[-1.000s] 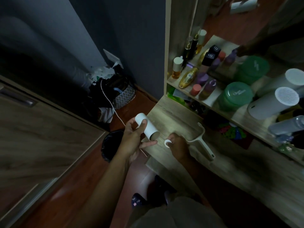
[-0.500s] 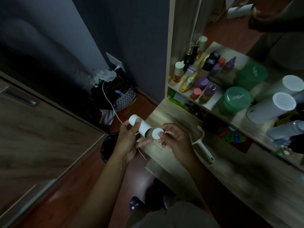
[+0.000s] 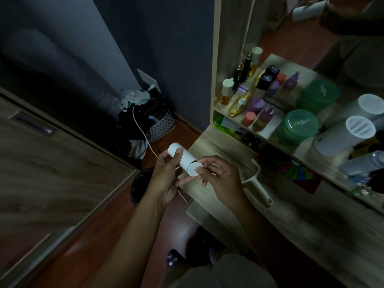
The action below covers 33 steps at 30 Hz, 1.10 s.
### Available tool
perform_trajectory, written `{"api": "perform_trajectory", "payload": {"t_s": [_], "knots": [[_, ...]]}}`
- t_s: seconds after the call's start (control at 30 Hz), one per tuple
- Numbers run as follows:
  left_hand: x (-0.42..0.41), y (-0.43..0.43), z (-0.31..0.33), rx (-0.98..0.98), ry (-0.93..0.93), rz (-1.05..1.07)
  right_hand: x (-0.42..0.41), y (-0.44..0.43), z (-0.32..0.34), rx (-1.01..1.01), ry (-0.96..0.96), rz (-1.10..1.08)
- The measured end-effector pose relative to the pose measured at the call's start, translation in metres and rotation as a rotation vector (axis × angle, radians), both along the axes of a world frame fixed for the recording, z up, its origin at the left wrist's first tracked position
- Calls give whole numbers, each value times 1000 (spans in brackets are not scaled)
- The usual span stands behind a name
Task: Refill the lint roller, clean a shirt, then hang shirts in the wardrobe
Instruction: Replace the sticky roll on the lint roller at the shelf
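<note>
Now left hand [image 3: 164,180] grips the refill roll [image 3: 185,160], right hand [image 3: 223,179] pinching its end.

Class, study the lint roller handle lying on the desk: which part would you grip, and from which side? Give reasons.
I would take the lint roller handle by its broad straight grip, coming from above on the right. It lies flat on the desk, that end is free, and the right hand partly hides the thin bent end.

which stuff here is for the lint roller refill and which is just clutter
For the job: refill roll in left hand, end cap at right hand, lint roller handle on the desk.
Lying about: green jars, bottles, white cylinder, floor basket.
</note>
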<state>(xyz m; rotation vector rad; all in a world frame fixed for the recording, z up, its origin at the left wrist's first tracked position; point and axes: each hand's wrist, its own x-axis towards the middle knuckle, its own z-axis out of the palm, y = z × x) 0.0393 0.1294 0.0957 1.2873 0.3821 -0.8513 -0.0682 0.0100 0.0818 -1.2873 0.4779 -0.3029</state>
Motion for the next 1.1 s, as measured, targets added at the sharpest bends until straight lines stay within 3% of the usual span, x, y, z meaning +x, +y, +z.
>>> {"api": "perform_trajectory", "payload": {"t_s": [0.47,1.1], "knots": [[-3,3,5,-13,-14,-6,-2,-4,5,-208,121,-13],[-5,10,12,-63,-72,-33,0,-4,0,-298,87,-17]]}}
